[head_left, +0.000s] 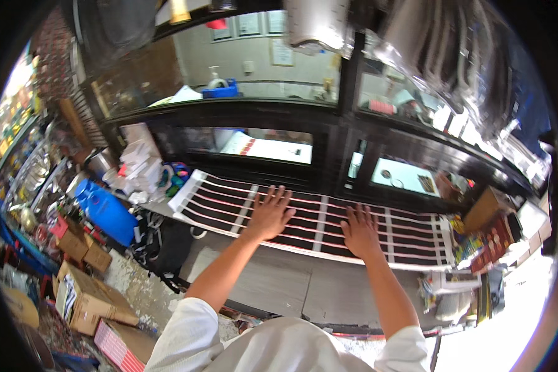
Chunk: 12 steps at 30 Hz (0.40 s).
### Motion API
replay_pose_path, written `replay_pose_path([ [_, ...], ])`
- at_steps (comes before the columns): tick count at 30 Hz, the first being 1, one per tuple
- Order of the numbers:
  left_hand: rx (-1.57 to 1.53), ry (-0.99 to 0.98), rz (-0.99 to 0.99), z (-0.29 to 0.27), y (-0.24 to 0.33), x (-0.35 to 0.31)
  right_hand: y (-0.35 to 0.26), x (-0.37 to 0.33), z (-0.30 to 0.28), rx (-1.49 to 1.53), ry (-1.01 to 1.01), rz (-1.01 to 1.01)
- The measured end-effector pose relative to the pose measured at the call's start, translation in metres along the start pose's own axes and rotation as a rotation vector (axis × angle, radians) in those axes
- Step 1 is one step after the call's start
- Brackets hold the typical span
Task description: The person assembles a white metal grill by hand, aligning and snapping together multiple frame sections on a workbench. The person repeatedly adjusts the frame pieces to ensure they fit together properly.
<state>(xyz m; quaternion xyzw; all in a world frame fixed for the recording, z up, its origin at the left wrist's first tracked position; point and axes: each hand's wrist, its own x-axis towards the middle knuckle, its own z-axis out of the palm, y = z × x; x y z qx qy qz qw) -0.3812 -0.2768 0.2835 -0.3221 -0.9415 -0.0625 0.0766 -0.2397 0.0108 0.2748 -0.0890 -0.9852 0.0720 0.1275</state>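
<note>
A long sheet of black strips with white and pink borders (304, 224) lies stretched along a narrow counter under a dark window frame. White cross bands run over it at intervals. My left hand (270, 214) rests flat on the sheet left of its middle, fingers spread. To the right, my right hand (361, 230) also lies flat on it with the fingers stretched out. Neither hand holds anything. The sheet's left end (186, 192) is pale and sits a little raised.
Left stand a blue container (105, 211), a black bag (167, 242) and cardboard boxes (99, 297). A brown box (487, 211) and small packets (471, 248) crowd the counter's right end. Plastic-wrapped goods (434, 49) hang overhead at the right. Behind the glass is a blue tray (222, 90).
</note>
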Motion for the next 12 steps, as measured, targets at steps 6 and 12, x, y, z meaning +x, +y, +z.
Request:
replay_pose_path([
  [6, -0.361, 0.332, 0.164, 0.023, 0.036, -0.167, -0.041, -0.125, -0.038, 0.655, 0.176, -0.393],
  [12, -0.493, -0.836, -0.523, 0.138, -0.01, -0.437, -0.056, -0.267, 0.104, 0.948, -0.4, -0.167],
])
